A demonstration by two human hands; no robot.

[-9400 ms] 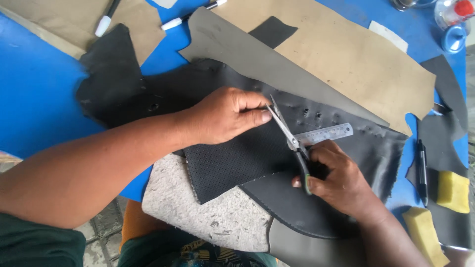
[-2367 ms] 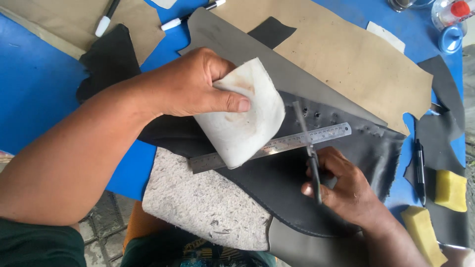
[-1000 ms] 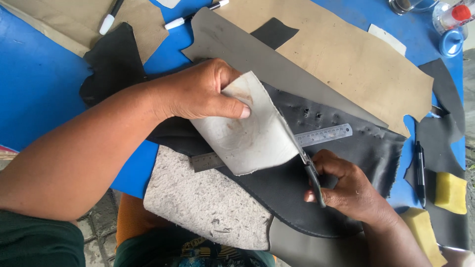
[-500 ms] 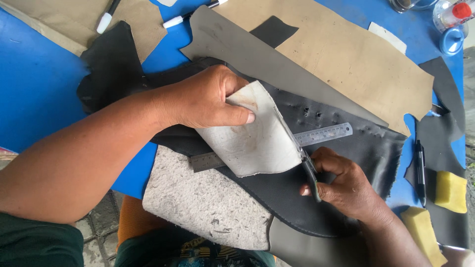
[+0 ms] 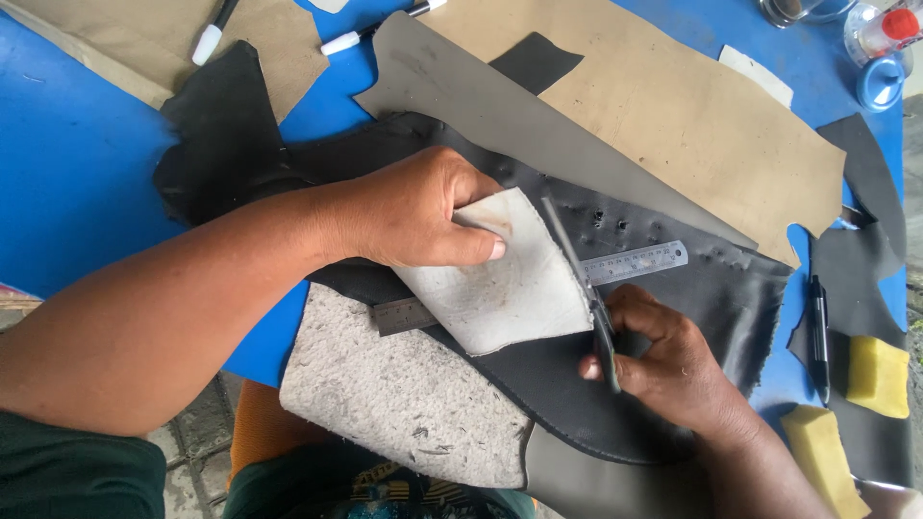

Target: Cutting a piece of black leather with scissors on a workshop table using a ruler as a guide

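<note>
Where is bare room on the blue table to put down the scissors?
The widest bare patch of the blue table lies at the far left, bordered by the black leather scrap and the left forearm. A narrow strip shows near the black pen. The centre is crowded: the left hand, white piece, ruler, right hand.
</note>
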